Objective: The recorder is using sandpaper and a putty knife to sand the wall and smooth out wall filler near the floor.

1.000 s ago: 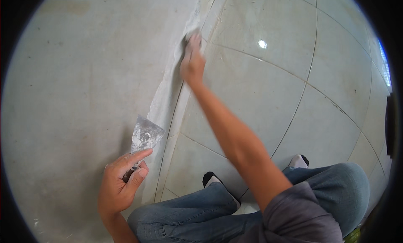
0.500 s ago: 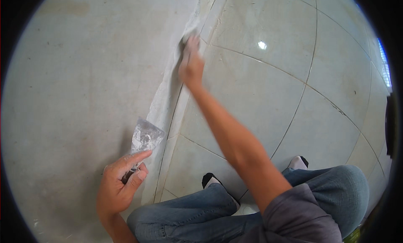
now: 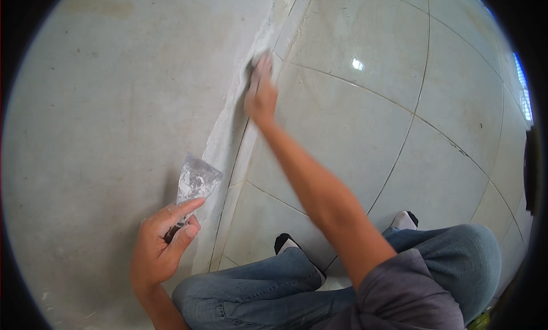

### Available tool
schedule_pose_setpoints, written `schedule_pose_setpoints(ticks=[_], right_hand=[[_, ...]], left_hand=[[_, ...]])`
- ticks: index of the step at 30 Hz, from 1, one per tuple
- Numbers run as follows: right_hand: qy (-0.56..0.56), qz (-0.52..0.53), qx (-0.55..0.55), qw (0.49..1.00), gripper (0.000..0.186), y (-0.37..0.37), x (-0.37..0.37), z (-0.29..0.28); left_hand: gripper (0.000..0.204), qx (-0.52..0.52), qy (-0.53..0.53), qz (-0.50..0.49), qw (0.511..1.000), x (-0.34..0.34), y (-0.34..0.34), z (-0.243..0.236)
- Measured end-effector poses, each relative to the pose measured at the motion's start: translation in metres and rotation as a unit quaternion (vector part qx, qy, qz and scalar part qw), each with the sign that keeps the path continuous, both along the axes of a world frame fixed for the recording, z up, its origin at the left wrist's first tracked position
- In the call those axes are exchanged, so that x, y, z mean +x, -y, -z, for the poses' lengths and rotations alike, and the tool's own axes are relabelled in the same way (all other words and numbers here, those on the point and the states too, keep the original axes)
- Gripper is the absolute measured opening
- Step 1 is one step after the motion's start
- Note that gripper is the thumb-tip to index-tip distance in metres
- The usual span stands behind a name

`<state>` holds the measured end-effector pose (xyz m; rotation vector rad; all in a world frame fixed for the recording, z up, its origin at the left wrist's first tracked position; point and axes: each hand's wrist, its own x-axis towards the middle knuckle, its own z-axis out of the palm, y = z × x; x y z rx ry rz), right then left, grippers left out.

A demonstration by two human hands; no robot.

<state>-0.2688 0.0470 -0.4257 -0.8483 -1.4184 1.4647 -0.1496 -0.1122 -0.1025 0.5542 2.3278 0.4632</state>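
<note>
My left hand (image 3: 157, 247) is wrapped round the handle of a putty knife (image 3: 197, 181). Its wide blade points up, smeared with white paste, and one finger stretches along the blade's lower edge. Farther off, my right hand (image 3: 262, 96) presses at the foot of the wall, blurred by motion. A dark edge shows beside its fingers; what it belongs to is mostly hidden under the hand, so I cannot make it out. Beneath and around that hand runs a whitish band of filler (image 3: 218, 137) along the bottom of the grey wall (image 3: 125, 102).
A narrow tile skirting (image 3: 244, 153) borders the wall, beside the large pale floor tiles (image 3: 348, 119) on the right. My jeans-clad legs (image 3: 262, 287) and socked feet are at the lower right. A dark object (image 3: 530, 170) stands at the far right rim.
My right hand has shifted slightly down along the wall's foot. My left hand and the putty knife have moved a little up and left.
</note>
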Motion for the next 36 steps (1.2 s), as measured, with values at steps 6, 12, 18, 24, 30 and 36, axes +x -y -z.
schedule_pose_setpoints(ticks=[6,12,18,24,30,36], right_hand=[[-0.061,-0.022,0.026,0.998,0.046,0.080,0.037,-0.010],[0.022,-0.015,-0.062,0.998,0.046,-0.086,-0.010,0.003],[-0.090,-0.089,0.055,0.990,0.053,0.113,0.065,-0.026],[-0.088,0.038,0.030,0.995,0.049,-0.002,0.000,-0.046],[-0.103,-0.015,0.074,0.992,0.043,0.016,0.018,-0.033],[-0.138,-0.043,0.121,0.982,0.049,0.088,0.046,-0.045]], left_hand=[[0.038,0.025,0.025,0.012,0.999,-0.002,-0.004,0.005],[0.038,0.021,0.032,0.003,0.999,-0.003,-0.002,-0.001],[0.038,0.029,0.005,-0.028,0.999,0.001,0.009,0.013],[0.038,0.044,0.016,0.017,0.999,-0.001,0.002,0.000],[0.039,0.040,-0.002,0.002,0.999,0.000,0.010,0.005],[0.039,0.068,0.018,0.005,0.997,0.006,0.005,0.001]])
